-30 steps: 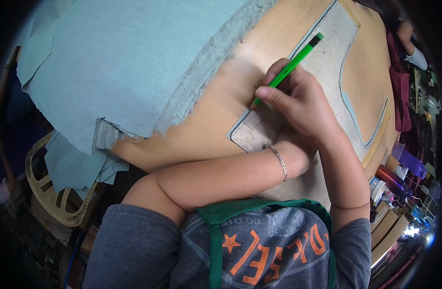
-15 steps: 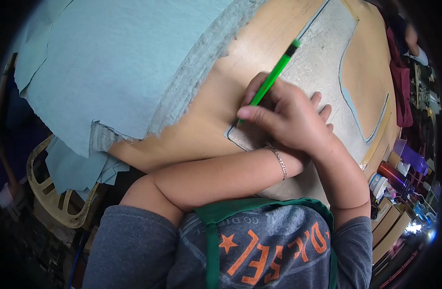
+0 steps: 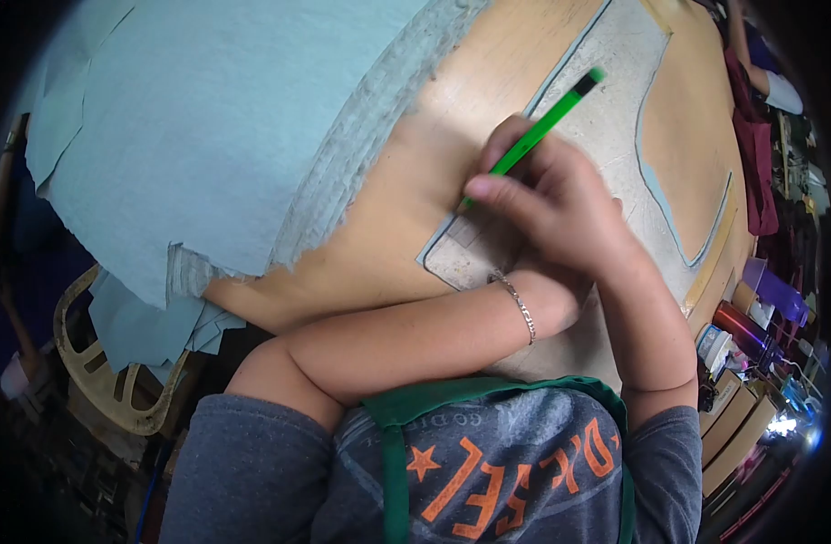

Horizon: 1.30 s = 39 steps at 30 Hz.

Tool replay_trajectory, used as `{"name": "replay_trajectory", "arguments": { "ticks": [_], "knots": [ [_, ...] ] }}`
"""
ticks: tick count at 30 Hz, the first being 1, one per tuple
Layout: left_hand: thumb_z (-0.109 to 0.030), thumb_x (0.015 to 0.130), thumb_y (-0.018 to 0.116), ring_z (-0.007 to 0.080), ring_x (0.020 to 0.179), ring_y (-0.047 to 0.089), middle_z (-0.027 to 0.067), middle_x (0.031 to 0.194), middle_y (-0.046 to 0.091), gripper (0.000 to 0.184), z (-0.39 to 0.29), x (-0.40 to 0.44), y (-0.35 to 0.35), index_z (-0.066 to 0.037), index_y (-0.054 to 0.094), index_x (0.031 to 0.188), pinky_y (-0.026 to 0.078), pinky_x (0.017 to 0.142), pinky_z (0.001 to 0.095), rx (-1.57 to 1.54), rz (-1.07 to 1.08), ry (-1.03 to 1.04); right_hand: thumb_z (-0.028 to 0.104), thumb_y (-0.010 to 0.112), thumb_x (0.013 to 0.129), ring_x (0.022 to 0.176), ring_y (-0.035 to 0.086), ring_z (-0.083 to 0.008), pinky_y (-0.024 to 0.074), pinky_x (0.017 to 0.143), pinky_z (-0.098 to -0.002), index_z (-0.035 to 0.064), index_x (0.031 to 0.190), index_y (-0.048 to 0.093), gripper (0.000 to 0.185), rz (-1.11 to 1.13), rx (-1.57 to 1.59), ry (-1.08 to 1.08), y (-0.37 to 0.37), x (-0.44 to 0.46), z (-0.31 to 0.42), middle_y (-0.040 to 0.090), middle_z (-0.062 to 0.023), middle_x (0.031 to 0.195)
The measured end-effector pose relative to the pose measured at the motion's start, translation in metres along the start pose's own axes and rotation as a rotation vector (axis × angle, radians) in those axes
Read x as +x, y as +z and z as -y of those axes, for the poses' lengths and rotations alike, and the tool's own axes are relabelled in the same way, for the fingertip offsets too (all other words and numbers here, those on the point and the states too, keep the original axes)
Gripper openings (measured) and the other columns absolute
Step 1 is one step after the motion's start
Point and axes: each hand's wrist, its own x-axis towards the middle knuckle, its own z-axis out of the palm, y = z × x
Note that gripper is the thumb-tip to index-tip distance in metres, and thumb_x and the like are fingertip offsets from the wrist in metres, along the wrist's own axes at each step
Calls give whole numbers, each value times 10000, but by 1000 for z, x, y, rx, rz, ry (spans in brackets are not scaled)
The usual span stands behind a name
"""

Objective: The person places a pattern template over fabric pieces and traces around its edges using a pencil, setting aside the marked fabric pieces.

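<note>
My right hand point(image 3: 565, 199) is closed around a green pencil point(image 3: 544, 130), its tip down at the edge of a grey, scuffed flat template point(image 3: 606, 118). Beneath my right hand, my left hand point(image 3: 560, 295) lies on the template; its fingers are almost wholly hidden, with only a bit of one showing. My left forearm crosses in front of me, a chain bracelet point(image 3: 522, 308) on the wrist. A narrow border of light blue sheet point(image 3: 648, 177) shows along the template's edges, with a dark line beside it. Both lie on a tan wooden board point(image 3: 361, 258).
A large light blue sheet point(image 3: 207, 127) with a frayed grey edge covers the board's left side. Below it, blue scraps point(image 3: 144, 317) lie on a plastic chair point(image 3: 116, 403). At right are a purple container point(image 3: 776, 295), a red tumbler point(image 3: 742, 328), and another person's arm point(image 3: 751, 59).
My right hand and the pencil have moved up and right along the template's edge. My left hand's fingers, seen spread before, are now mostly covered.
</note>
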Motion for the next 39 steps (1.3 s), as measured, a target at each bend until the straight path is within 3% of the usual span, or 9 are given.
{"name": "replay_trajectory", "arguments": {
  "ticks": [2, 5, 12, 15, 17, 21, 25, 28, 39],
  "knots": [
    [-323, 822, 465, 270, 1343, 39, 92, 1437, 158, 595, -7, -8, -23, -161, 267, 1359, 0, 1034, 564, 118, 137, 38, 95, 619, 789, 719, 550, -105, 448, 640, -275, 24, 816, 508, 135, -177, 120, -33, -24, 8, -14, 592, -42, 714],
    [-412, 747, 574, 328, 1304, 109, 78, 1407, 207, 648, -4, -13, -17, -184, 353, 1312, 81, 921, 690, 208, -126, 114, 74, 616, 807, 795, 583, -113, 453, 686, -210, 40, 905, 490, 163, -319, -60, -119, -80, 33, -41, 609, -51, 843],
    [-412, 758, 579, 321, 1324, -6, 66, 1423, 150, 613, -7, -10, -23, -205, 378, 1299, 145, 906, 701, 163, -79, 107, -49, 511, 822, 585, 473, -130, 393, 491, -264, 52, 811, 402, 149, -692, 234, -137, -176, 93, -47, 464, -50, 688],
    [-415, 756, 584, 316, 1326, -10, 60, 1425, 141, 625, -8, -9, -25, -218, 363, 1307, 150, 900, 704, 168, -53, 100, -6, 543, 807, 658, 541, -157, 459, 563, -287, 43, 868, 459, 115, -866, 215, -206, -211, 125, -68, 497, -48, 750],
    [-420, 758, 580, 318, 1326, -11, 59, 1428, 133, 630, -9, -9, -27, -218, 355, 1312, 152, 895, 707, 170, -27, 95, 130, 601, 819, 776, 618, -127, 465, 612, -225, 54, 869, 509, 130, -993, -247, -174, -234, 138, -85, 614, -61, 794],
    [-439, 768, 565, 322, 1328, -26, 56, 1437, 113, 633, -12, -8, -32, -224, 342, 1320, 144, 888, 715, 177, 23, 79, 208, 633, 764, 761, 616, -265, 462, 702, -357, 82, 900, 543, 206, -1261, -440, -225, -241, 161, -92, 619, -127, 811],
    [-461, 778, 546, 332, 1329, -33, 53, 1445, 94, 635, -12, -8, -32, -241, 325, 1331, 131, 890, 717, 194, 49, 72, 173, 582, 830, 768, 631, -228, 490, 625, -294, -1, 921, 515, 207, -1192, 495, -345, -235, 150, -90, 611, -132, 846],
    [-474, 784, 531, 344, 1329, -25, 56, 1446, 94, 632, -15, -8, -33, -250, 318, 1335, 125, 889, 720, 221, 58, 70, 163, 559, 858, 813, 618, -210, 510, 681, -270, -7, 943, 482, 206, -1138, 644, -240, -209, 84, -90, 567, -119, 923],
    [-477, 796, 512, 355, 1309, 107, 100, 1421, 173, 633, -25, 3, -33, -137, 360, 1308, 159, 909, 693, 395, -56, 22, 160, 591, 844, 555, 459, -65, 374, 510, -188, 61, 778, 446, 187, -1390, 478, -229, -119, -91, -149, 518, -25, 653]
  ]
}}
